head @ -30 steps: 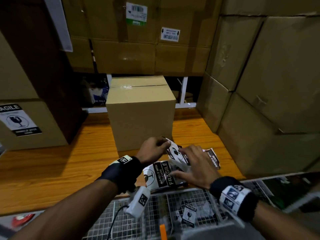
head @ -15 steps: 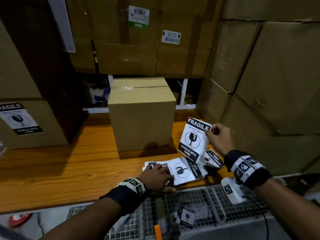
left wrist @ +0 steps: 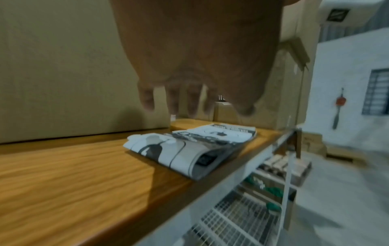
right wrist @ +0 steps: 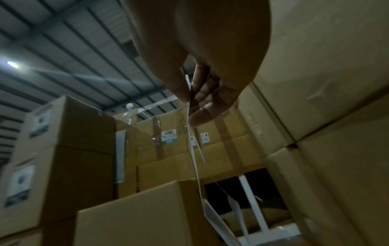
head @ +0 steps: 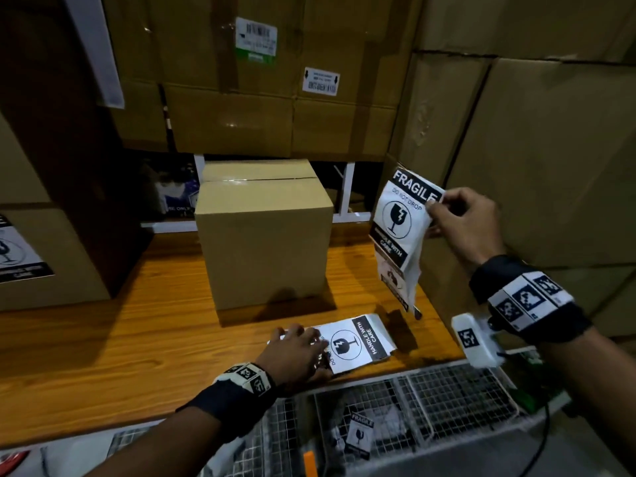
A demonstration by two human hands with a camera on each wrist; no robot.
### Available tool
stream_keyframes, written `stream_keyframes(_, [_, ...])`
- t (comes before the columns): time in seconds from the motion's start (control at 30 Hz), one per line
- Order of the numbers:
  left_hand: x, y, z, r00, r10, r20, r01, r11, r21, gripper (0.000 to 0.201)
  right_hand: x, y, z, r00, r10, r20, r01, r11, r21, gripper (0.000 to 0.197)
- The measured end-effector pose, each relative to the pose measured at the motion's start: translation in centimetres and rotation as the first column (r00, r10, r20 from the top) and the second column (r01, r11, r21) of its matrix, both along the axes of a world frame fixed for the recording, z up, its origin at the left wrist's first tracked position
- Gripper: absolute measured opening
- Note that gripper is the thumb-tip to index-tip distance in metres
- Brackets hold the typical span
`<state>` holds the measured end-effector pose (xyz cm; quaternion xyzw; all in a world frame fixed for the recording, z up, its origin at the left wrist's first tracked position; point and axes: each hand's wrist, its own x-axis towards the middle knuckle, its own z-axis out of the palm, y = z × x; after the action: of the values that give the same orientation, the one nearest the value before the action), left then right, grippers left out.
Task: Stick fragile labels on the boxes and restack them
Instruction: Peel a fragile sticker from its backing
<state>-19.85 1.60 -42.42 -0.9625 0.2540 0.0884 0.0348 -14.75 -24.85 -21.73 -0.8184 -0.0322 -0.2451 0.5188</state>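
Left hand (head: 298, 349) at 7 o'clock, fingers flat, pressing the label stack (head: 358, 340) onto the wooden bench (head: 103, 342); nothing gripped. Small box (head: 265, 232) at centre, front face bare, not labelled yet. Right hand (head: 461, 223) at 3 o'clock pinches a fragile label strip (head: 401, 228) by its top corner, rest dangling. Strip looks light, floppy, likely to curl or self-stick; I'd hold by edges, second hand steadying the tail.
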Motion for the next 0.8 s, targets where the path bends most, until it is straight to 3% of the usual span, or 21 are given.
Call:
stream_keyframes(0.1, [0.3, 0.1, 1.7, 0.977, 0.153, 0.148, -0.122, 0.973, -0.196, 0.100, -1.7, 2.2, 2.1, 0.994, 0.109, 0.017, -0.110, 0.983, 0.147, 0.012])
stream_keyframes(0.2, [0.5, 0.3, 3.2, 0.947, 0.293, 0.128, -0.218, 0.884, -0.415, 0.121, -3.2, 4.4, 3.8, 0.972, 0.236, 0.017, -0.230, 0.927, 0.295, 0.015])
stream_keyframes(0.33, [1.0, 1.2, 4.1, 0.935, 0.352, -0.048, -0.271, 0.617, -0.739, 0.140, -4.2, 6.2, 5.0, 0.940, 0.340, -0.017, -0.297, 0.844, 0.448, 0.015])
stream_keyframes(0.4, [1.0, 1.6, 4.2, 0.941, 0.329, -0.074, -0.247, 0.524, -0.815, 0.143, -4.0, 6.4, 4.8, 0.929, 0.365, -0.058, -0.292, 0.821, 0.491, 0.015])
stream_keyframes(0.5, [0.1, 2.5, 4.1, 0.960, 0.271, -0.071, -0.203, 0.498, -0.843, 0.134, -3.5, 6.2, 3.3, 0.932, 0.344, -0.114, -0.236, 0.815, 0.529, 0.011])
stream_keyframes(0.57, [-0.6, 3.4, 4.1, 0.958, 0.238, -0.162, -0.261, 0.481, -0.837, 0.125, -3.5, 5.8, 2.0, 0.937, 0.305, -0.170, -0.173, 0.829, 0.532, 0.010])
stream_keyframes(0.7, [-1.3, 5.2, 3.4, 0.928, 0.264, -0.262, -0.363, 0.497, -0.788, 0.095, -3.9, 5.6, -1.2, 0.908, 0.324, -0.266, -0.120, 0.809, 0.576, 0.014])
stream_keyframes(0.8, [-1.4, 5.3, 3.1, 0.921, 0.257, -0.293, -0.387, 0.525, -0.758, 0.094, -4.0, 5.9, -2.0, 0.884, 0.371, -0.284, -0.146, 0.797, 0.586, 0.010])
